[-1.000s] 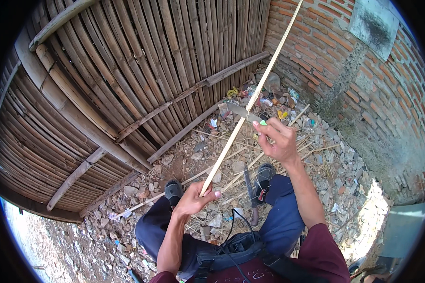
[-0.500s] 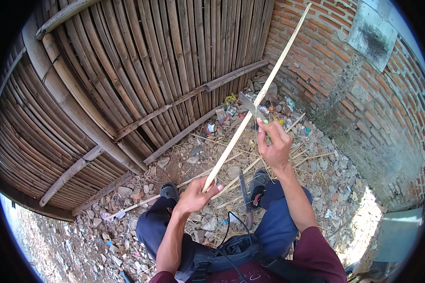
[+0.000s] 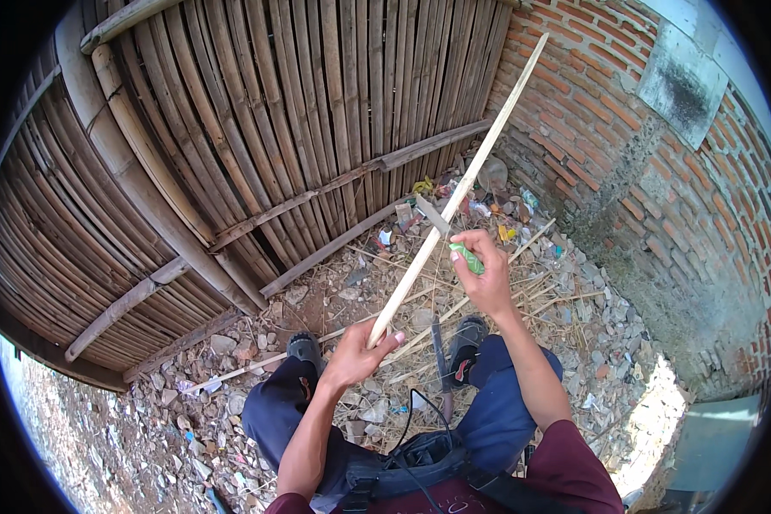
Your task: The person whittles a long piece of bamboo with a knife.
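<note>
Head view: left hand (image 3: 351, 355) closed on near end of bamboo strip (image 3: 458, 193), which runs toward 1 o'clock, over brick wall (image 3: 660, 197). Right hand (image 3: 486, 274) closed on green-handled knife (image 3: 454, 236), blade touching strip mid-length. Step, likely: shaving strip. Next calls for steady hold, blade kept away from left hand. Blade edge hard to make out. Sandalled feet on rubble (image 3: 574, 325).

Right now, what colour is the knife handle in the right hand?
Green handle, seen in the head view, gripped by the right hand.

Head-worn fisheye, looking steeply down, close over lap and rubble ground (image 3: 231, 411)
</note>
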`<control>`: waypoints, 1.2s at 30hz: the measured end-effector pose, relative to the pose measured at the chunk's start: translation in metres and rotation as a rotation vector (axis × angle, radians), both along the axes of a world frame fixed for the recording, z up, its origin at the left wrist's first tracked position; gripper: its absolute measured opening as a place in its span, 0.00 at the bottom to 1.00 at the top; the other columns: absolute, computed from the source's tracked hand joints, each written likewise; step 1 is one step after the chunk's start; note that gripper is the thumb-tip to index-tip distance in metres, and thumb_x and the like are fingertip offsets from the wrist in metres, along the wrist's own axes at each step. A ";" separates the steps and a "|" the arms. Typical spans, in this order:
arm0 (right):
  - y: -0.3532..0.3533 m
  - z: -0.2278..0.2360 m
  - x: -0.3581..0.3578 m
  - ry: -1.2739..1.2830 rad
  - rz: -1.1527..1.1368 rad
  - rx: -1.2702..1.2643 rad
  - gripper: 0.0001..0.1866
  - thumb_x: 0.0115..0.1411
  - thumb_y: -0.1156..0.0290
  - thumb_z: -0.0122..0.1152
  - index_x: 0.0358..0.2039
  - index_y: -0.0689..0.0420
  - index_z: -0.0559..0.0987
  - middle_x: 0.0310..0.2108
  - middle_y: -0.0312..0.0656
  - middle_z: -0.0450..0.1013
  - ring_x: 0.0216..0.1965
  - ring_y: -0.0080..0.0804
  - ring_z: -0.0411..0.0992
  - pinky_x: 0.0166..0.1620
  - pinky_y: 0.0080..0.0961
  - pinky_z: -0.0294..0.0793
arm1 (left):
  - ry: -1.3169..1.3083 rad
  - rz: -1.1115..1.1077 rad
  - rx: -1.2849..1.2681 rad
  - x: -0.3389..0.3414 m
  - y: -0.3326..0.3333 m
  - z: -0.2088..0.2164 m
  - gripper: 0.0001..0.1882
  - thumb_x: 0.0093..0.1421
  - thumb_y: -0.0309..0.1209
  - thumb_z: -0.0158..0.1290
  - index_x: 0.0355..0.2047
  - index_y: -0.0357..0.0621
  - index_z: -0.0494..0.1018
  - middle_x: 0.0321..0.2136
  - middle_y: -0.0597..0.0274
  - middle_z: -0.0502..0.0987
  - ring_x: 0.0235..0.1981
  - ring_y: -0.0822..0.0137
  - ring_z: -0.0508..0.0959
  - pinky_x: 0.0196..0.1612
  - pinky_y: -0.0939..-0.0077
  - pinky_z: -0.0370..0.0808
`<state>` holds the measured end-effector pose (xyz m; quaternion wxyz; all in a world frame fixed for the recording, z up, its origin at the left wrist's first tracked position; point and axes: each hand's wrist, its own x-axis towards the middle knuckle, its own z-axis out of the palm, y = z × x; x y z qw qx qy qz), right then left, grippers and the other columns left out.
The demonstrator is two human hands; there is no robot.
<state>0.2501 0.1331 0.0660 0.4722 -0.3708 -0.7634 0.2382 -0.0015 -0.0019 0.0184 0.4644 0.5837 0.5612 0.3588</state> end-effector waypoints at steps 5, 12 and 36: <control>0.000 -0.029 -0.016 0.408 0.263 -0.609 0.20 0.71 0.77 0.62 0.58 0.53 0.65 0.37 0.44 0.81 0.29 0.22 0.74 0.34 0.23 0.72 | -0.040 0.134 0.054 0.008 0.006 -0.011 0.23 0.72 0.49 0.62 0.42 0.37 0.75 0.23 0.61 0.77 0.25 0.69 0.74 0.30 0.63 0.71; -0.026 -0.050 -0.047 0.387 0.516 -0.770 0.20 0.74 0.73 0.61 0.59 0.53 0.62 0.38 0.47 0.81 0.29 0.26 0.74 0.37 0.26 0.75 | -0.052 0.337 0.209 0.013 0.013 -0.016 0.26 0.76 0.43 0.57 0.61 0.41 0.60 0.36 0.46 0.82 0.35 0.59 0.81 0.41 0.56 0.78; -0.044 -0.066 -0.088 0.462 0.459 -0.876 0.16 0.73 0.78 0.62 0.54 0.54 0.66 0.60 0.55 0.80 0.56 0.31 0.79 0.60 0.29 0.76 | 0.218 0.186 0.249 -0.007 0.019 -0.033 0.21 0.69 0.44 0.65 0.53 0.40 0.82 0.26 0.53 0.75 0.29 0.62 0.76 0.37 0.60 0.74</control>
